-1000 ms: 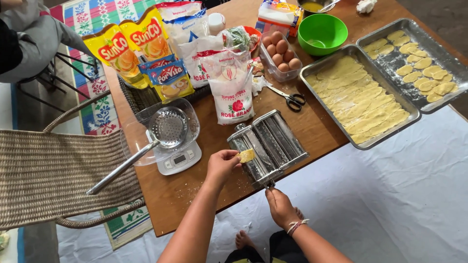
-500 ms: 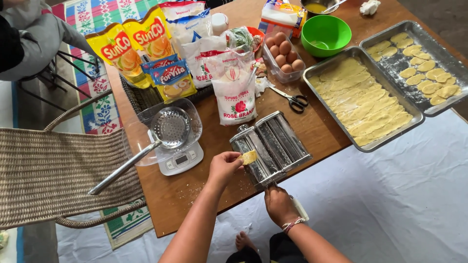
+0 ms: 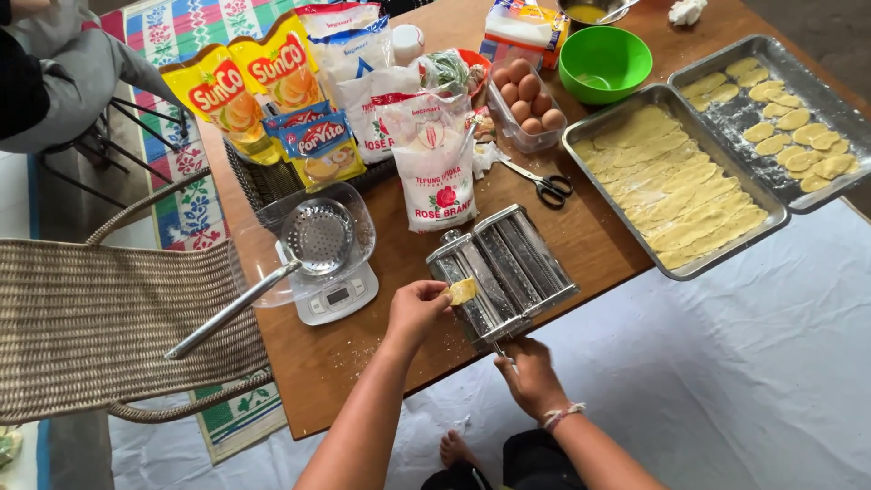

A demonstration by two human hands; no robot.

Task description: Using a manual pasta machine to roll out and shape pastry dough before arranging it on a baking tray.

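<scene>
Head view: left hand (image 3: pixel 415 311) pinches dough piece (image 3: pixel 462 291) at pasta machine (image 3: pixel 502 272), long axis toward rollers; right hand (image 3: pixel 531 375) closed on crank (image 3: pixel 502 351).

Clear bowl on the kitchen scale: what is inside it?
Inside the clear bowl lies a metal skimmer, its long handle sticking out over the rim toward the wicker chair. The perforated head covers the bowl's bottom, so anything beneath it cannot be seen.

Shiny metal pasta roller (image 3: pixel 504 272), matt wooden table (image 3: pixel 363 349), glossy steel trays (image 3: pixel 581 145)
</scene>
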